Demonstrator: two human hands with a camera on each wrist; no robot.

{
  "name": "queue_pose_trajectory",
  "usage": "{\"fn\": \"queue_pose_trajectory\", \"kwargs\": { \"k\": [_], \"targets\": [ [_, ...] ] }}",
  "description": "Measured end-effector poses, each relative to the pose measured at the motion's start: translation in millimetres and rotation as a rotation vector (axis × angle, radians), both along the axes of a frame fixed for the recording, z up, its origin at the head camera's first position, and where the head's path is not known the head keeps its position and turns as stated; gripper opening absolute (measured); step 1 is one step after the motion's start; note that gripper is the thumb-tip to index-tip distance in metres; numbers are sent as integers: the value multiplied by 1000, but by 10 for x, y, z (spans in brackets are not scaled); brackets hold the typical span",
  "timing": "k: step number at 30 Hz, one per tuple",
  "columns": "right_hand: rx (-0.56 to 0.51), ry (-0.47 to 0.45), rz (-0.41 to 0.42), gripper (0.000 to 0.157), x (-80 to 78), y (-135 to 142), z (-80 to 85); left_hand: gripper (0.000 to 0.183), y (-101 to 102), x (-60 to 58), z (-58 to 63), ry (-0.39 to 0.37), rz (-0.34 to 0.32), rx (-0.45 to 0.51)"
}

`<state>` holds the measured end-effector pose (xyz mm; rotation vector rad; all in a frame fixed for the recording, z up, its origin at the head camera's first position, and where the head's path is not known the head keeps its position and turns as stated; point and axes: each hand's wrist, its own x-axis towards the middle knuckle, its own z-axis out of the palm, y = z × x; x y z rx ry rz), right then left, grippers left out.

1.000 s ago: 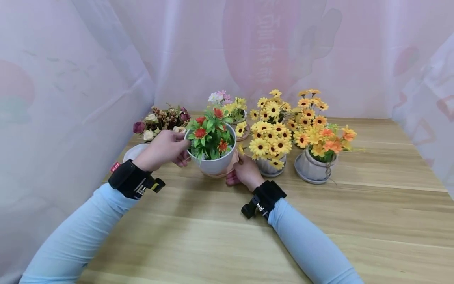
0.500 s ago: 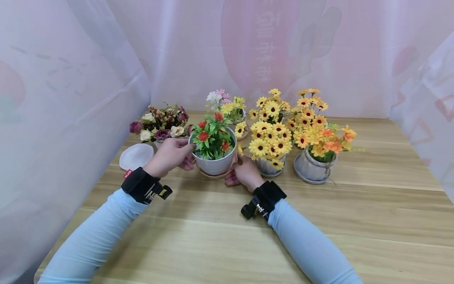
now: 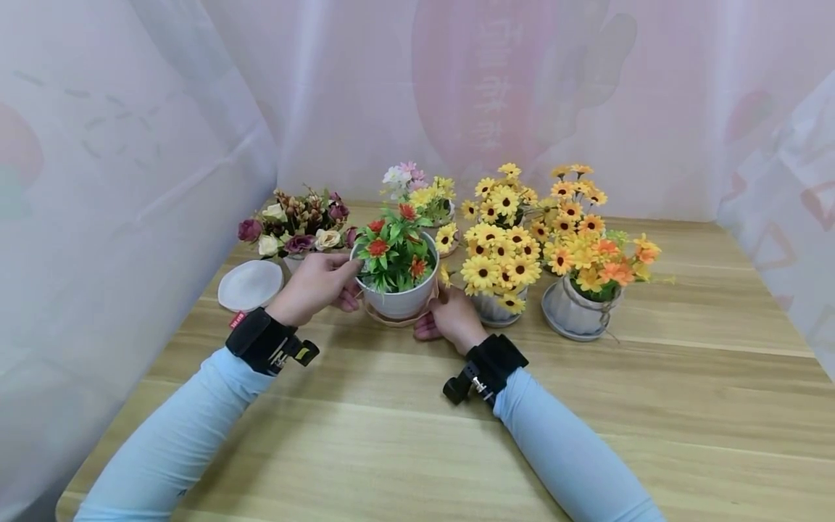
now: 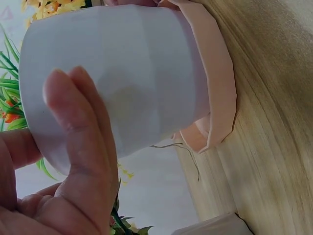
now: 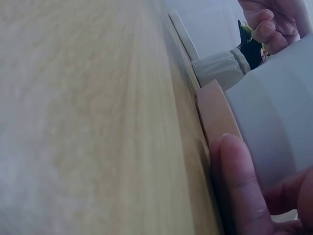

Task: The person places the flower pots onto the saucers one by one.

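Observation:
My left hand [image 3: 320,284] pinches the upper left rim of a white flowerpot [image 3: 399,304] planted with red flowers and green leaves [image 3: 391,257]. In the left wrist view the thumb and a finger meet over that rim, while other fingers lie along the pot's side. The pot's base is inside a peach-coloured saucer [image 4: 222,90] with an angular rim, which rests on the wooden table. At the saucer's right side my right hand [image 3: 454,317] grips its edge, fingers against the outer wall [image 5: 217,110] in the right wrist view and thumb towards the pot.
A white saucer [image 3: 251,285] lies at the left, by a pot of purple and cream roses [image 3: 300,230]. Yellow daisies [image 3: 499,257] stand close to the right hand. Farther right is a grey-white pot [image 3: 583,312] of orange flowers. Pink and white flowers [image 3: 407,177] stand behind.
The left hand has moved slightly right and down with the white flowerpot, which now sits lower in the peach saucer. The right hand has stayed at the saucer's edge.

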<state>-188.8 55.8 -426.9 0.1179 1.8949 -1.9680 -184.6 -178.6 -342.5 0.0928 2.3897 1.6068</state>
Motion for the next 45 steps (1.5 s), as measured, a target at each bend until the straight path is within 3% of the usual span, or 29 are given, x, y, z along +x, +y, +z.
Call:
{"fn": "queue_pose_trajectory", "kwargs": {
  "k": [7,13,18,21,23,27,35,40,45],
  "targets": [
    [-7,5,-4,55,21,-11,3,57,-64,99,34,25,-13,-31],
    [-21,-15,-3,58,23,-15,10,57,-201,321,183,106,-17,-143],
    [-18,-12,-13,58,5,-3,4,44,-452,451,293,238,44,-276],
    [-15,-13,-16,55,-4,10,2,37,-684,474,272,313,102,-344],
    [-15,-15,-15,54,-9,20,2,36,-863,468,223,322,141,-384],
    [-2,-12,-17,49,-17,29,-3,45,-1238,399,68,231,227,-453],
    [-1,1,-14,56,-2,15,4,65,-1735,187,-269,-80,353,-510],
    [1,-3,-18,57,7,-3,16,67,-1881,73,-434,-195,328,-438],
    [6,-1,-14,50,6,3,17,68,-1916,-24,-522,-260,297,-392]
  ]
}}
